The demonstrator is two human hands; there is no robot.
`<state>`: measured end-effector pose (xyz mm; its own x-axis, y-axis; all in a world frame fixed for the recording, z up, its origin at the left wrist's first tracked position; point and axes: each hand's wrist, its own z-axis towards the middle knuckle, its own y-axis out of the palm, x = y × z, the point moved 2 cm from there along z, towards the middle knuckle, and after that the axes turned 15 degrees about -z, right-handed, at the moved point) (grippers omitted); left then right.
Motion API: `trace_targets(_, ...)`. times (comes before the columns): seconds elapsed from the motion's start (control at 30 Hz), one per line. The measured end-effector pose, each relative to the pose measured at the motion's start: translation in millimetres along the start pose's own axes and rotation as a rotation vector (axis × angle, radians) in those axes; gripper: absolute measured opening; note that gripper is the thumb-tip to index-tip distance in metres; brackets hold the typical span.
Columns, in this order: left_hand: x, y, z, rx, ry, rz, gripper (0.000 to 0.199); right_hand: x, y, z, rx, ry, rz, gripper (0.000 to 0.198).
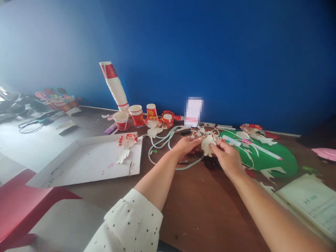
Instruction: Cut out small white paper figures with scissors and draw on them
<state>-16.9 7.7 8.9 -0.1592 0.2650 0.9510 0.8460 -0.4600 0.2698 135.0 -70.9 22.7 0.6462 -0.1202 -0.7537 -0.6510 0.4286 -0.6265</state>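
Observation:
Over the brown tabletop, both my hands hold a white paper cutout (208,145) with a scalloped, figure-like outline. My left hand (186,147) pinches its upper left edge between thumb and fingers. On the other side, my right hand (228,156) grips it with the thumb laid on its front face. Behind my fingers the top of the cutout is partly hidden. Similar paper figures with red ruffled heads lie around: one (127,140) on the white box lid, another (153,127) near the cups, and one (252,129) at the right back.
A leaning stack of paper cups (117,89) stands against the blue wall, with red cups (121,121) beside it. A pale cable (157,145) coils left of my hands. Markers (262,149) and paper scraps lie over a green sheet (286,159). An open notebook (309,199) is at right.

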Motion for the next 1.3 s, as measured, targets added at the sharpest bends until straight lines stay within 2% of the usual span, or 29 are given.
trace_targets(0.3,-1.0,-1.6,2.0,-0.017,0.018,0.051,0.059,-0.5,-0.1,0.3,-0.005,0.038,-0.013,0.038)
trace_targets(1.3,0.8,-1.3,-0.3,-0.016,0.025,0.085,0.057,0.8,0.4,0.7,0.026,-0.017,-0.095,0.034)
